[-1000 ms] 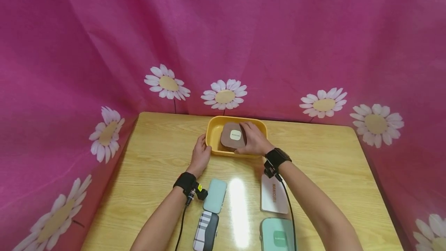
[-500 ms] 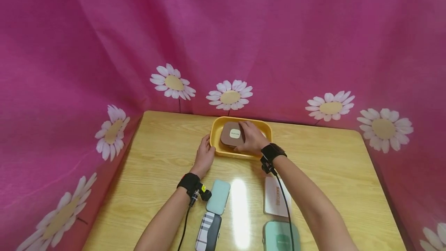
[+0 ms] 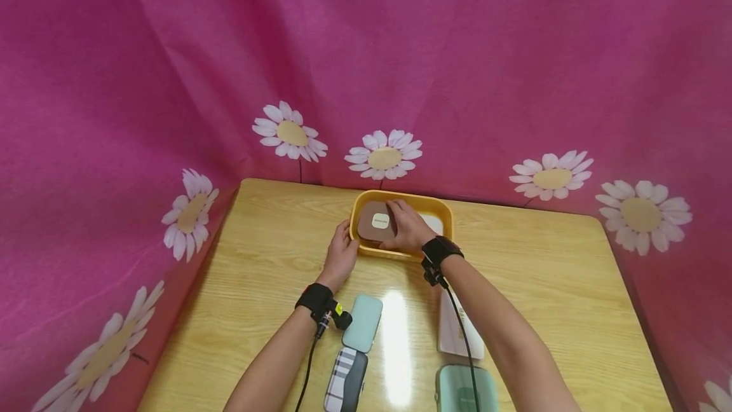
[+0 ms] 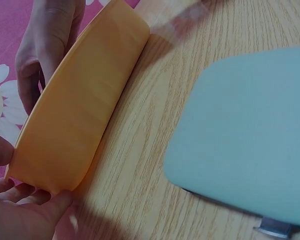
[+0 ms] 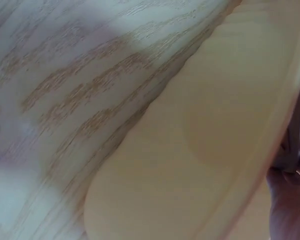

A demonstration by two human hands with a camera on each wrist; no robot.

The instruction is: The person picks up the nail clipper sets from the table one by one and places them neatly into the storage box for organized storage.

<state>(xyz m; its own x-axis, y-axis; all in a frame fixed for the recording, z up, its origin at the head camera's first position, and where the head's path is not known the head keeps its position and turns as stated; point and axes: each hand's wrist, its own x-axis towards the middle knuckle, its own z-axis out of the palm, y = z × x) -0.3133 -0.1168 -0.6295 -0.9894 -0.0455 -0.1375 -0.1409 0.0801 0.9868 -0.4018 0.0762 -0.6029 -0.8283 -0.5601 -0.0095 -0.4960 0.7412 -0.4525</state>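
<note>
- Your right hand [image 3: 408, 227] grips the brown, rounded-square, hard-looking case [image 3: 374, 222], fingers over its far edge and thumb near the front; it sits inside the yellow, rounded-rectangular, plastic-looking tray [image 3: 400, 258].
- The case has just slid toward the tray's left end and now lies just beside that wall; half a second ago a wider gap showed there.
- A white, flat surface [image 3: 433, 223] has come into view at the tray's right end, beyond your right hand; mostly covered, so you cannot tell what it is.
- Your left hand [image 3: 341, 256] pinches the tray's left end, thumb at the rim and fingers outside; the tray itself stays put on the wood-grain table [image 3: 274, 227].
- For the work, this suggests the case is nearly settled in the left part of the tray, though your grip says the placing is not finished. Whether its base rests flat is hidden.
- On the near side of the tray, the pale-blue, rounded-rectangular, smooth case [image 3: 363, 323] lies on the table, apart from it.
</note>
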